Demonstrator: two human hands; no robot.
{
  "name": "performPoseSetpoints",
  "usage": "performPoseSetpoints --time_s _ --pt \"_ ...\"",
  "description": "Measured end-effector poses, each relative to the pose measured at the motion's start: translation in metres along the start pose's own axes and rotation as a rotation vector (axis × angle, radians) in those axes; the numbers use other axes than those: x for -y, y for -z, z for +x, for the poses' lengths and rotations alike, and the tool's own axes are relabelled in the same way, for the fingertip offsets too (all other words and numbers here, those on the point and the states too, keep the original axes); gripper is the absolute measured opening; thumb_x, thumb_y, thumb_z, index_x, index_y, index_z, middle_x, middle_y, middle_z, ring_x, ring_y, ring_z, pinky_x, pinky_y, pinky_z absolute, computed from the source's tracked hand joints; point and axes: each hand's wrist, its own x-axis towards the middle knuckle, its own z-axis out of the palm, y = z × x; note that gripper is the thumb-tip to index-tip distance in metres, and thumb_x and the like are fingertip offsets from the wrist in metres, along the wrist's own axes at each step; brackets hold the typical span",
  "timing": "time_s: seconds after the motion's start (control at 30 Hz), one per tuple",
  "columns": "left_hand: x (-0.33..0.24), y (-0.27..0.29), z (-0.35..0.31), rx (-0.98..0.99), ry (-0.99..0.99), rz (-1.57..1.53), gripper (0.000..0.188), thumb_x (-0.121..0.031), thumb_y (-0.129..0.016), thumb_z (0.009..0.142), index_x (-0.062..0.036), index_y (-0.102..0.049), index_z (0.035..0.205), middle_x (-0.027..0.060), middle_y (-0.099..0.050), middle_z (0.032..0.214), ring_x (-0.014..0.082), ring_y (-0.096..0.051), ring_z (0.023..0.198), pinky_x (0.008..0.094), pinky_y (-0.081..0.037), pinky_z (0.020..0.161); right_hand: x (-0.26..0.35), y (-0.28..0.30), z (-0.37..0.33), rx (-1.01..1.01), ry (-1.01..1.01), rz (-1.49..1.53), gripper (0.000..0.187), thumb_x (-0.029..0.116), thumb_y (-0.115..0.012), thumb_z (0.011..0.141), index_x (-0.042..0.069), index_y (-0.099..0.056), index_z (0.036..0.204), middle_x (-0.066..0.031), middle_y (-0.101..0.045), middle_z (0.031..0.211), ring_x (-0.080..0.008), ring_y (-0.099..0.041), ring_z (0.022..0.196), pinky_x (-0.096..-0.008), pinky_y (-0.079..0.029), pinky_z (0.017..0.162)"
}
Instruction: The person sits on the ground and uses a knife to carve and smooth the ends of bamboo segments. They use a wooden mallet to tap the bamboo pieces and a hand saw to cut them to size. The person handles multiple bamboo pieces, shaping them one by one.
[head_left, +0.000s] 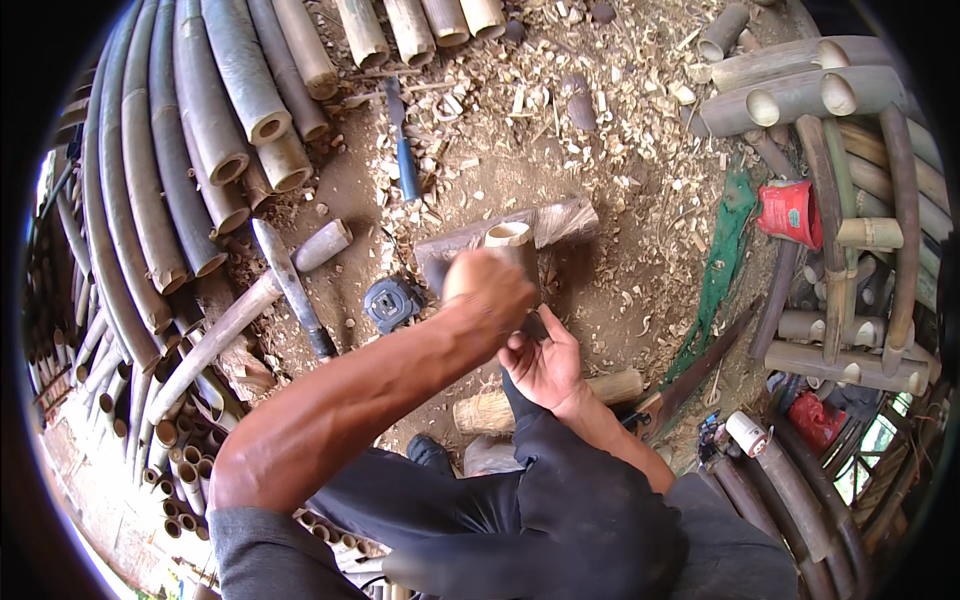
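A short bamboo piece (510, 236) with its open end upward stands against a rough wooden log (575, 222) on the ground. My left hand (490, 287) is closed in a fist over the front of the bamboo and smeared by motion. A dark, blurred shape shows at its left side, too unclear to name. Just below and to the right, my right hand (548, 362) is palm up with curled fingers near the bamboo's lower end. A dark bit shows at its fingertips; what it grips is hidden. A grey tape measure (391, 304) lies left of my left hand.
A blue-handled chisel (406, 165) lies among wood shavings ahead. Left are a wooden mallet (240, 315), a blade (292, 285) and long bamboo poles (215, 110). To the right are a saw (690, 385), green netting (722, 260) and a red container (789, 214).
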Motion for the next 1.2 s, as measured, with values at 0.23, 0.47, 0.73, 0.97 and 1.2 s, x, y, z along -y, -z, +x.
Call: performPoseSetpoints --time_s 0.23,0.47,0.73,0.97,1.2 --pt "-0.004 -0.091 -0.065 0.477 -0.085 -1.034 0.082 -0.068 -0.067 0.077 0.0011 -0.062 0.122 0.0242 -0.068 0.108 0.0368 -0.066 0.103 0.0411 -0.049 0.095 0.002 0.007 -0.054 -0.044 -0.038 -0.797 0.035 0.021 -0.062 0.096 0.005 -0.051 0.125 -0.0089 -0.063 0.103 -0.0175 -0.065 0.089 -0.0318 -0.056 0.075" --pt "-0.079 -0.172 0.035 -0.526 0.523 -1.227 0.095 -0.06 -0.075 0.074 0.0108 -0.046 0.13 0.0302 -0.06 0.122 0.0376 -0.061 0.113 0.0408 -0.048 0.098 0.092 -0.019 -0.127 -0.308 0.743 -0.871 0.051 0.043 -0.041 0.1 0.004 -0.047 0.132 -0.0008 -0.053 0.073 -0.0119 -0.054 0.068 -0.0339 -0.055 0.059" --pt "-0.089 -0.196 0.044 -0.671 0.458 -1.499 0.059 -0.032 -0.083 0.074 0.0027 -0.062 0.116 0.0207 -0.071 0.105 0.0285 -0.069 0.098 0.0379 -0.053 0.086 0.094 -0.015 -0.173 -0.394 0.536 -1.358 0.052 0.018 -0.053 0.097 0.0 -0.037 0.143 -0.0047 -0.055 0.083 -0.0123 -0.056 0.063 -0.0291 -0.052 0.057" --pt "-0.082 -0.201 0.043 -0.658 0.428 -1.575 0.062 -0.038 -0.082 0.072 -0.0007 -0.063 0.118 0.0208 -0.071 0.102 0.0326 -0.07 0.097 0.0405 -0.052 0.087 0.071 -0.019 -0.135 -0.248 0.459 -2.137 0.055 0.015 -0.063 0.089 0.0 -0.045 0.139 -0.0198 -0.066 0.096 -0.0283 -0.068 0.085 -0.0361 -0.051 0.078" --pt "-0.1 -0.188 0.013 -0.818 0.483 -1.236 0.081 -0.035 -0.078 0.078 0.0083 -0.04 0.135 0.0273 -0.047 0.119 0.0435 -0.051 0.106 0.0495 -0.045 0.092 0.042 0.004 -0.104 -0.212 0.343 -2.243 0.037 0.014 -0.065 0.082 0.007 -0.057 0.118 -0.0232 -0.066 0.087 -0.0415 -0.066 0.081 -0.0467 -0.052 0.068"
